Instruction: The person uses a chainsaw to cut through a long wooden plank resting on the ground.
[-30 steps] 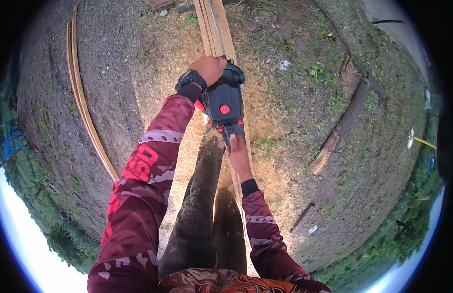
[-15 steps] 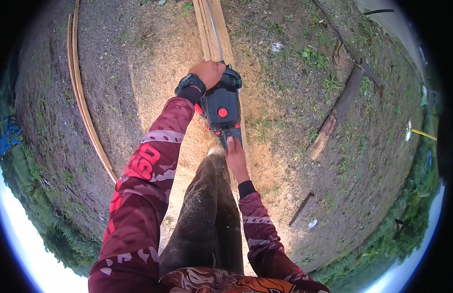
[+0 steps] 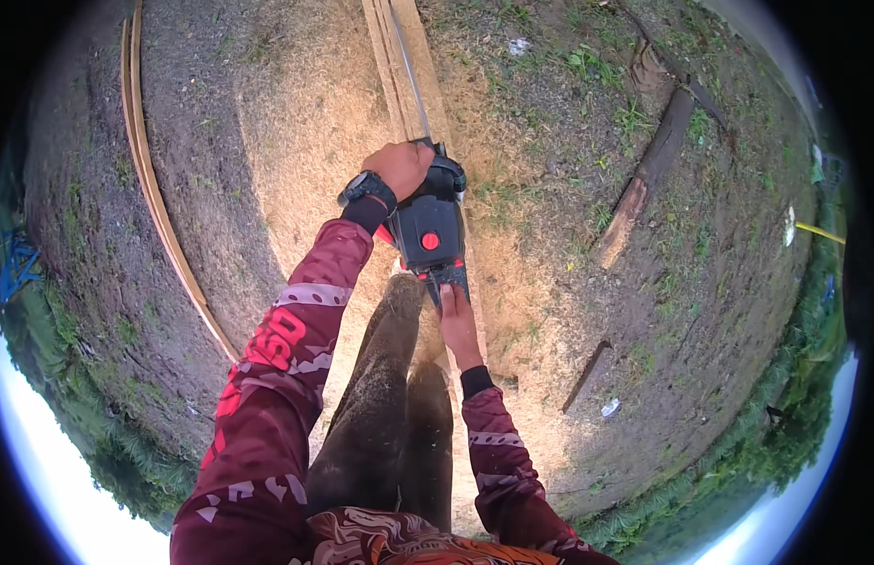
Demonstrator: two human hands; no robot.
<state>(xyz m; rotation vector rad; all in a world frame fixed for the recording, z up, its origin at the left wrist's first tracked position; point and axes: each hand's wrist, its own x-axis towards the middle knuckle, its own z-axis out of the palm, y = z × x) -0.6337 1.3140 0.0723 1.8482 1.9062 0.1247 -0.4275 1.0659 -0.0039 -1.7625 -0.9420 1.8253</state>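
A black chainsaw (image 3: pixel 430 221) with a red round cap lies in both my hands, its long bar (image 3: pixel 411 71) pointing away from me. My left hand (image 3: pixel 401 168), a dark watch at its wrist, is closed around the front handle. Behind the motor housing, my right hand (image 3: pixel 459 325) is wrapped on the rear handle; its fingertips are partly hidden. The bar runs along a long sawn timber (image 3: pixel 429 56), which shows lengthwise lines on its upper face. How deep the bar sits in the wood I cannot tell.
Pale sawdust (image 3: pixel 310 141) covers the ground around the timber. Two thin long strips (image 3: pixel 147 169) of wood lie at the left. To the right are a broken log (image 3: pixel 649 179) and a short dark piece of wood (image 3: pixel 586 379). My legs (image 3: pixel 385 405) stand close behind the saw.
The chainsaw and both hands sit slightly lower in the picture, as does the ground around them. My legs have moved apart, with one foot ahead. Both hands keep their hold.
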